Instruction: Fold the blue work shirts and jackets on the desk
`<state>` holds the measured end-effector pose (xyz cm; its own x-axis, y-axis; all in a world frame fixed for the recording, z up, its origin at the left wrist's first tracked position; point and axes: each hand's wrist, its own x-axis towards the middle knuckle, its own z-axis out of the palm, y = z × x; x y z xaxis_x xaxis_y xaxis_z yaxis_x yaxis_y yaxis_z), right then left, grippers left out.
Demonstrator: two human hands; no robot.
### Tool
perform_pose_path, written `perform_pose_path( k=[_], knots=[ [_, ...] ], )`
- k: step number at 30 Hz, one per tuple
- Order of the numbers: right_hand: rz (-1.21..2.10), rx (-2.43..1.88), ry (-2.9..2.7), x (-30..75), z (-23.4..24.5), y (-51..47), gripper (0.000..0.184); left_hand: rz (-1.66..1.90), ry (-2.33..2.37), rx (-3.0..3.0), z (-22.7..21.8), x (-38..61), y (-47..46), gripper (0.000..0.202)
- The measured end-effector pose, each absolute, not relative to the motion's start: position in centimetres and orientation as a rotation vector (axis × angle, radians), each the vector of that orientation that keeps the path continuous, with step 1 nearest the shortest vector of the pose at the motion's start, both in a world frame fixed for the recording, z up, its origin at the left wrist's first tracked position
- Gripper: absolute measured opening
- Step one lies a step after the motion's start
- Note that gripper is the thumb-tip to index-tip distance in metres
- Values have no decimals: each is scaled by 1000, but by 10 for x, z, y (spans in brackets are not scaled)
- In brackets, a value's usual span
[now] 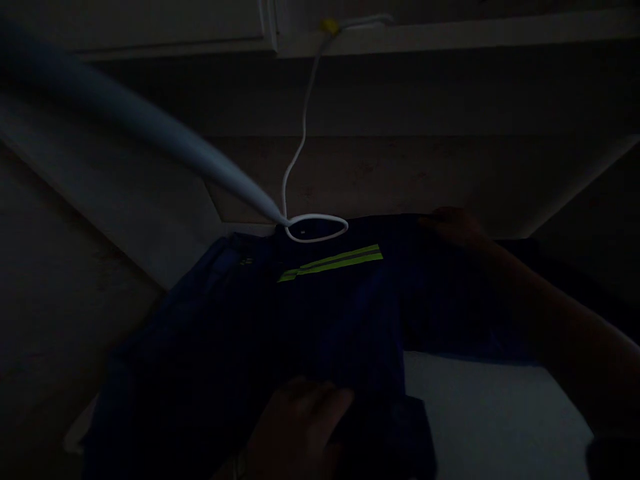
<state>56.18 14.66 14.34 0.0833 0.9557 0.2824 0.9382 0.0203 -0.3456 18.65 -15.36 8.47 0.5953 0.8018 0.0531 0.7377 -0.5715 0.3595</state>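
Observation:
The view is very dark. A dark blue work jacket [345, 313] with a yellow-green reflective stripe [340, 261] lies spread in front of me. My right hand [453, 225] reaches to its far edge on the right, fingers closed on the cloth there. Low in the middle, my left hand [303, 427] is over the near part of the jacket with its fingers bent on the fabric; the shade hides part of the grip. Blue cloth [225, 260] with a small yellowish mark lies on the left; whether it belongs to the jacket cannot be made out.
A white cable [304, 120] hangs from a ledge [450, 41] by a yellow piece [330, 27] and loops over the jacket's top. Its thick, blurred near stretch [150, 127] crosses the upper left. A pale surface [490, 413] shows under the jacket at lower right.

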Motion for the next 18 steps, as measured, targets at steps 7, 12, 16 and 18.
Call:
perform_pose_path(
  k=[7,12,16,18],
  knots=[
    [13,-2484,-1603,648,109,123,44,310,616,2255,67,276,-146,75],
    [-273,-2311,-1788,615,57,92,40,602,1259,2230,74,247,-66,44],
    [-91,-1891,-2146,553,26,46,36,211,1942,2386,40,209,5,47],
    [87,-1703,-2260,528,16,16,35,31,2081,2356,22,195,20,44]
  ],
)
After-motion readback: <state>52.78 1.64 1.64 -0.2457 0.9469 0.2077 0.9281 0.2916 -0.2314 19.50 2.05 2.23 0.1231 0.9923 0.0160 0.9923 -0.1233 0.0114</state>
